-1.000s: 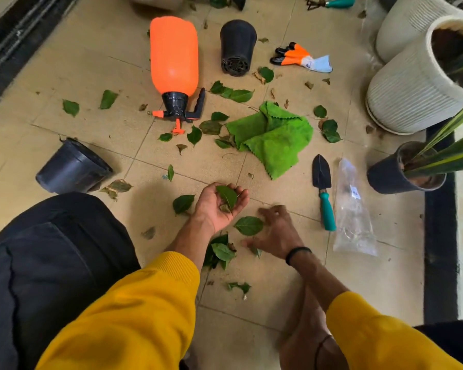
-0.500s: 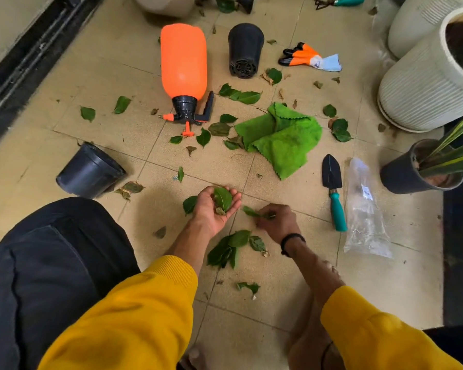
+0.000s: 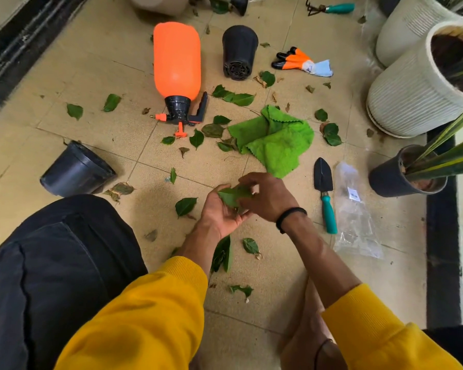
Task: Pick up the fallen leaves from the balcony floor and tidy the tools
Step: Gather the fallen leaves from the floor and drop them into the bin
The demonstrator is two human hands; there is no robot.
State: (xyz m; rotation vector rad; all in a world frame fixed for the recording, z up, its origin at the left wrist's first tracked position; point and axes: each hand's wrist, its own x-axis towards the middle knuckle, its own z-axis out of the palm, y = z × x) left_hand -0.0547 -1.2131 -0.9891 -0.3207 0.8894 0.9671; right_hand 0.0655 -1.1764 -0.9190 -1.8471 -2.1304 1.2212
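Since half a second ago, right hand (image 3: 267, 197) lifted off the tile and brought over the left hand (image 3: 219, 212), carrying a glossy green leaf (image 3: 231, 196) onto the small pile cupped there.

Could spill from the shallow left palm, fingers only half curled round the leaves, should the right fingertips let go early or a draught catch them. Right hand pinching that leaf, thumb hidden.

Further out, plenty left to gather: loose green leaves (image 3: 186, 205) beside the wrist, more near the crumpled green cloth (image 3: 275, 140). Black trowel with teal handle (image 3: 324, 193) and clear plastic bag (image 3: 354, 209) lying untouched to the right.
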